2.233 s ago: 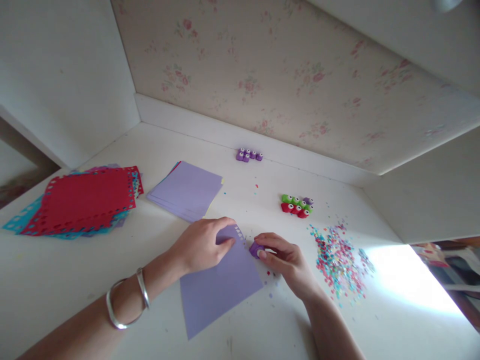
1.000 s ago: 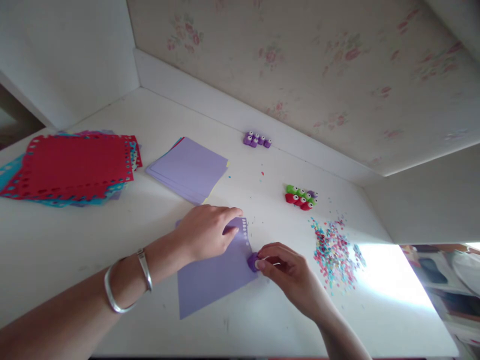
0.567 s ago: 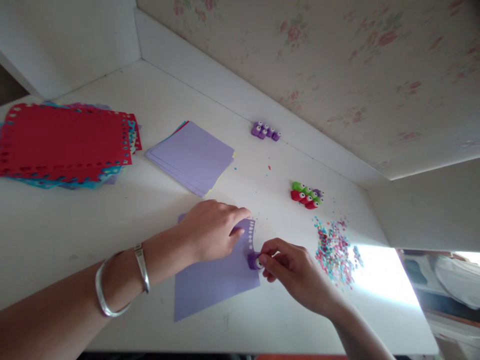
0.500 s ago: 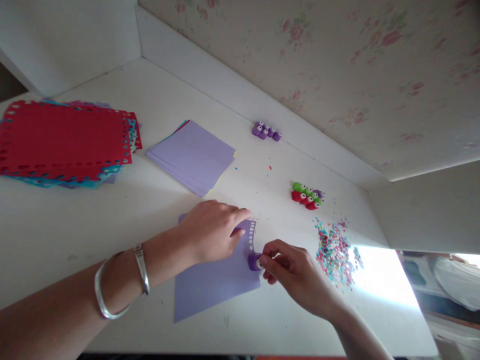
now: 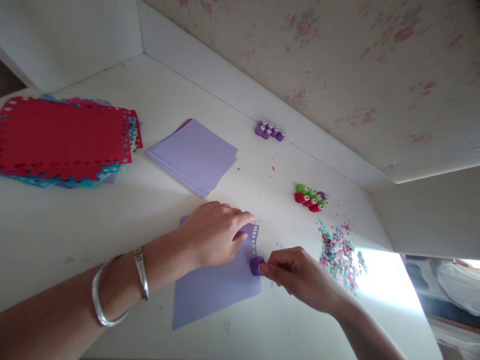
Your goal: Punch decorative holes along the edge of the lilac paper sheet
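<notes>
At the far left of the white bench (image 5: 67,235) lies a stack of red and blue sheets (image 5: 63,137) with punched edges, and just right of it a pile of plain lilac paper (image 5: 195,155). Four small purple punches (image 5: 270,131) sit against the back wall. Nearer, a cluster of green and red punches (image 5: 311,198) stands beside a heap of coloured confetti (image 5: 339,255).

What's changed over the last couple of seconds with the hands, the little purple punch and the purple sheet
The right hand has worked the purple punch down the purple sheet edge toward the person, and the row of punched holes has grown longer. The left hand still presses the sheet flat. The paper stacks, spare punches and confetti lie as before.
</notes>
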The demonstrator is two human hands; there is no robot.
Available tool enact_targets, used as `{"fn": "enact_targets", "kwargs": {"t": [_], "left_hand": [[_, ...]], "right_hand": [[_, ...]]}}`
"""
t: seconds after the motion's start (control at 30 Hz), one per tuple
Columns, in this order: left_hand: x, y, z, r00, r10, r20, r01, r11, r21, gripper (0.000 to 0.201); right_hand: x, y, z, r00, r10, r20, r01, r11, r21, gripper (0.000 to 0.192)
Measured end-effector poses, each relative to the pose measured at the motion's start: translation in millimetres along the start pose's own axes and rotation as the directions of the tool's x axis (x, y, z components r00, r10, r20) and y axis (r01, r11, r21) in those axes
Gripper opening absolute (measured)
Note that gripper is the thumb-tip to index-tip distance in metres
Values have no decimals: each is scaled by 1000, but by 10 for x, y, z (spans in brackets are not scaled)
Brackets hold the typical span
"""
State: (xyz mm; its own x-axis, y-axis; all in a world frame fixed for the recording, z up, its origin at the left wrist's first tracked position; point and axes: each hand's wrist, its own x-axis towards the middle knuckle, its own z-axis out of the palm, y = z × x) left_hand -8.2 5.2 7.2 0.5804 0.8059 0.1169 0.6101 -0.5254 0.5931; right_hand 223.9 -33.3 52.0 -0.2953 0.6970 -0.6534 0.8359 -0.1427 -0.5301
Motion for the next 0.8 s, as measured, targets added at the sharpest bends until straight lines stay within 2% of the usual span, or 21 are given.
{"fn": "enact_targets", "kwargs": {"t": [0.2, 0.43, 0.7, 0.8], "left_hand": [[2, -5, 14, 1000, 9, -16, -9, 1000, 6, 26], [2, -6, 1, 1000, 15, -9, -15, 1000, 2, 26], [-6, 8, -10, 999, 33, -1, -33, 998, 48, 25], [-16, 7, -2, 999, 33, -4, -32, 998, 49, 26]], "right_hand": [[60, -68, -21, 999, 41, 26, -41, 999, -13, 49], [52, -234, -61, 987, 159, 37, -152, 977, -148, 46], [34, -232, -22, 994, 102, -30, -105, 987, -123, 43], [31, -210, -34, 996, 89, -22, -90, 990, -107, 41]]}}
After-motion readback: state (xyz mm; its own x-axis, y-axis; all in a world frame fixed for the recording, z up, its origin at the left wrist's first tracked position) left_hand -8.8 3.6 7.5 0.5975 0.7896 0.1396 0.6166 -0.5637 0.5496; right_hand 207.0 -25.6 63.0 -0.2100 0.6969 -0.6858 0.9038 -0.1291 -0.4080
